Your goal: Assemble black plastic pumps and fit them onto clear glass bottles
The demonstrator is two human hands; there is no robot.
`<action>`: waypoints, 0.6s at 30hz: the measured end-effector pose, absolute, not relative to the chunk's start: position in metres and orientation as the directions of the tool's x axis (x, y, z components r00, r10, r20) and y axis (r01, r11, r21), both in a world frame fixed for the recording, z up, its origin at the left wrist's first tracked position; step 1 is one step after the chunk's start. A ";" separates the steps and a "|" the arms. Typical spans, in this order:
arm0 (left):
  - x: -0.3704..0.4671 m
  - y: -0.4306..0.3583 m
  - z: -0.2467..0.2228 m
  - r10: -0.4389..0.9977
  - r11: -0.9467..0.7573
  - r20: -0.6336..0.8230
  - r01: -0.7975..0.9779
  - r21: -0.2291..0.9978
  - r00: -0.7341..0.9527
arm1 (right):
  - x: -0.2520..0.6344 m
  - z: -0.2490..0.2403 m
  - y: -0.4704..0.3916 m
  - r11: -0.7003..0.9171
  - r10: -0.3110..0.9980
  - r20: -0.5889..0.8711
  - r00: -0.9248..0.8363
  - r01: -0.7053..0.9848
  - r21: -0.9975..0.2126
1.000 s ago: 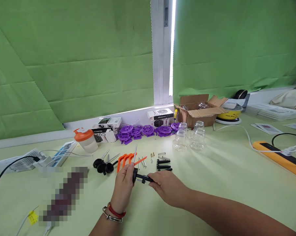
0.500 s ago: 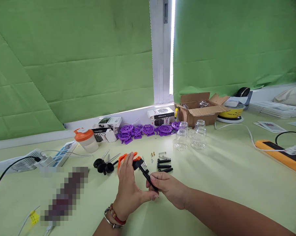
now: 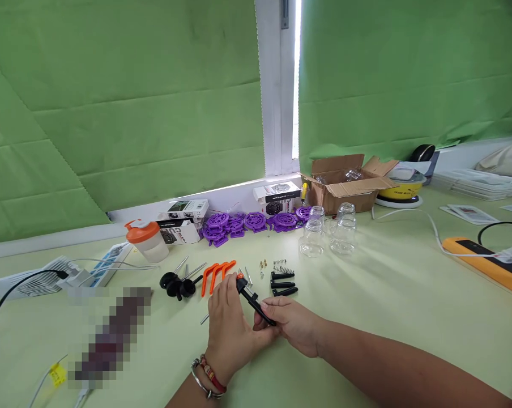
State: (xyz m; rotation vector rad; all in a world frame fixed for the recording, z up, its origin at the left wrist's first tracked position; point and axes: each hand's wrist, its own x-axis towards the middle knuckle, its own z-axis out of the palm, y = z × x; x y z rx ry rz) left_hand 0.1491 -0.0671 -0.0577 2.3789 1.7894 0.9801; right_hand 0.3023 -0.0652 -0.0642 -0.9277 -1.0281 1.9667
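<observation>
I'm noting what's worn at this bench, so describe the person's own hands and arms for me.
The left grip and the right grip are ungloved hands. Around the left wrist are a silver-coloured bangle and a red band with beads. The right wrist shows nothing worn. No sleeve clearly shows on either forearm.

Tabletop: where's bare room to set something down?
Bare: between glasses, right forearm and orange power strip; also left of the left hand, nearer than black knobs. Crowded: the middle, with orange handles and black tubes; purple parts along the back.
</observation>
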 end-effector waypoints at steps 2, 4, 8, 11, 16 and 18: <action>0.150 -0.066 -0.061 0.878 -0.325 0.462 0.866 0.381 0.127 | 0.302 -0.065 -0.065 -0.428 0.838 -0.280 -0.468 -0.247 -0.869; 0.152 -0.065 -0.062 0.881 -0.304 0.463 0.867 0.396 0.098 | 0.302 -0.067 -0.065 -0.418 0.843 -0.280 -0.459 -0.232 -0.878; 0.154 -0.064 -0.060 0.884 -0.293 0.458 0.876 0.384 0.095 | 0.301 -0.069 -0.065 -0.415 0.843 -0.285 -0.456 -0.214 -0.885; 0.155 -0.065 -0.058 0.880 -0.312 0.460 0.871 0.379 0.115 | 0.300 -0.069 -0.065 -0.429 0.842 -0.304 -0.445 -0.211 -0.878; 0.156 -0.065 -0.062 0.873 -0.316 0.474 0.874 0.370 0.115 | 0.300 -0.069 -0.065 -0.426 0.850 -0.299 -0.433 -0.234 -0.874; 0.156 -0.064 -0.065 0.886 -0.291 0.453 0.882 0.369 0.102 | 0.300 -0.068 -0.064 -0.430 0.852 -0.304 -0.427 -0.237 -0.871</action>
